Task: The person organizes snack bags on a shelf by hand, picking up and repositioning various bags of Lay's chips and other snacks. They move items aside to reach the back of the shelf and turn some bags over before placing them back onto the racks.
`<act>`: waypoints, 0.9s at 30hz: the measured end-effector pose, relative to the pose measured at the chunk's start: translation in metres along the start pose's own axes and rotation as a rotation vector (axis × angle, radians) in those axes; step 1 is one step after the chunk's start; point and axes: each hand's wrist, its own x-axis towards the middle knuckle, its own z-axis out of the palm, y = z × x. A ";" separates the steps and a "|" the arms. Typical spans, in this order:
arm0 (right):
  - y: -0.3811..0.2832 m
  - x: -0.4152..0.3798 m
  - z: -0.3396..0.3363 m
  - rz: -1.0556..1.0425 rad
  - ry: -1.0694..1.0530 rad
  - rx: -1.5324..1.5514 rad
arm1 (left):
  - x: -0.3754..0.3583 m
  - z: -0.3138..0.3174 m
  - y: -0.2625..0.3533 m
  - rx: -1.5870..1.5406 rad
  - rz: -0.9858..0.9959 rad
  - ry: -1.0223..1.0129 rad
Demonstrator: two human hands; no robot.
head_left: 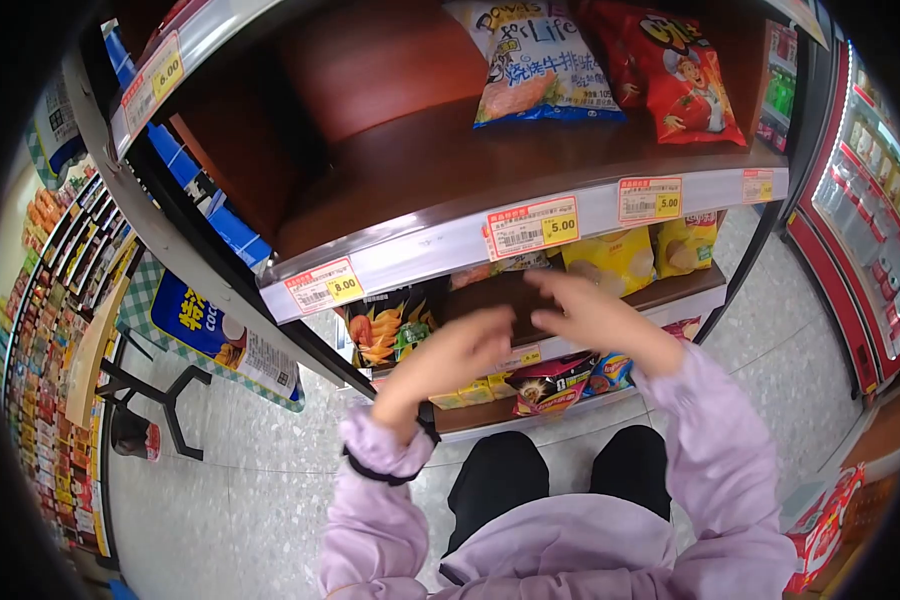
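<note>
My left hand (454, 352) and my right hand (592, 312) hover in front of the snack rack, fingertips pointing toward each other with a small gap between. The right fingers are spread and hold nothing. Motion softens the left fingers, which look stretched out, with nothing visible in them. Behind my hands, the middle shelf (500, 292) carries a black bag with an orange and green print (388, 328) at the left. A yellow snack bag (615, 258) stands beyond my right hand. On the upper shelf lie a white-and-blue chip bag (542, 72) and a red snack bag (688, 88).
Several snack bags, among them a dark pink-edged one (552, 384), sit on the bottom shelf. A price rail (430, 243) edges the upper shelf. A hanging blue pack display (215, 325) is at the left, a red drinks fridge (838, 280) at the right.
</note>
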 end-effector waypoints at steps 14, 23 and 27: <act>0.092 0.089 0.057 0.133 0.268 0.059 | 0.074 0.031 -0.129 0.110 -0.140 0.630; 0.071 0.088 0.058 0.056 0.284 0.014 | 0.062 0.031 -0.110 0.001 -0.236 0.564; 0.067 0.075 0.055 0.068 0.341 0.034 | 0.044 0.040 -0.103 -0.152 -0.088 0.598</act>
